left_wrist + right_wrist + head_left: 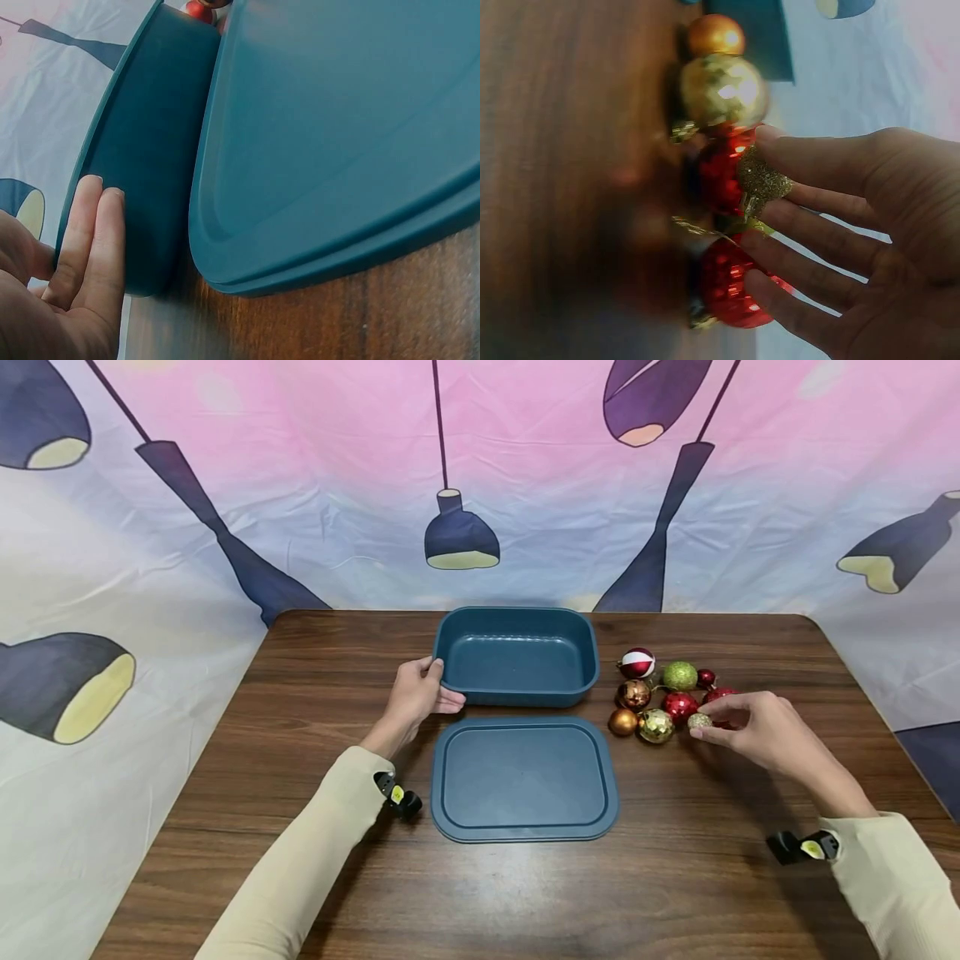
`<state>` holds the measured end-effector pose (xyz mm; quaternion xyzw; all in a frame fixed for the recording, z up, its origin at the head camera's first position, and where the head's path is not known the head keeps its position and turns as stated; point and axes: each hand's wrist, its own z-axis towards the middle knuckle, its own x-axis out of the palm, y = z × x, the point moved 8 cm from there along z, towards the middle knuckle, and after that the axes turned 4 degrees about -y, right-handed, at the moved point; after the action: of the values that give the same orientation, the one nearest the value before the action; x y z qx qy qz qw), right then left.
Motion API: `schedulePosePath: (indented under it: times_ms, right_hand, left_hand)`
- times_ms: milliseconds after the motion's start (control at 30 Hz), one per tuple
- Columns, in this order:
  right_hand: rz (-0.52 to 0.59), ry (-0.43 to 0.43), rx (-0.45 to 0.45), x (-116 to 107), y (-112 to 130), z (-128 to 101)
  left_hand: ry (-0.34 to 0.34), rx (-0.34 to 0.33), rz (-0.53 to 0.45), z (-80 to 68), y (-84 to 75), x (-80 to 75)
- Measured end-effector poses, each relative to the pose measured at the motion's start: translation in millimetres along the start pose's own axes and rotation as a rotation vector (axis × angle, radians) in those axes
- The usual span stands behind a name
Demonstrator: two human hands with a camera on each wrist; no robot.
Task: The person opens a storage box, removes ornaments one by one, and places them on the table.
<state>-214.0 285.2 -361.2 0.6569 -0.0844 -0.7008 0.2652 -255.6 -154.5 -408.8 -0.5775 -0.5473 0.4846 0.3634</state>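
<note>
A deep teal container stands near the table's back edge, its opening facing up. At its front left corner my left hand holds it, thumb by the rim; the left wrist view shows two fingers straight along the outer wall. My right hand pinches a small glittery gold bauble between thumb and fingers, over the right side of a group of baubles. Among these are a shiny red bauble, a green bauble and a shiny gold bauble.
The teal lid lies flat on the wooden table, just in front of the container. Left in the bauble group are a striped bauble, a copper bauble and an orange-gold bauble. A printed cloth hangs behind the table.
</note>
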Motion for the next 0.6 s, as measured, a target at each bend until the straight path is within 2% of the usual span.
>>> schedulePosePath:
  times_ms: [600]
  right_hand:
    - [0.032, 0.054, 0.01, 28, -5, -8]
  left_hand:
    - [-0.003, 0.011, 0.001, 0.8, 0.7, -0.2]
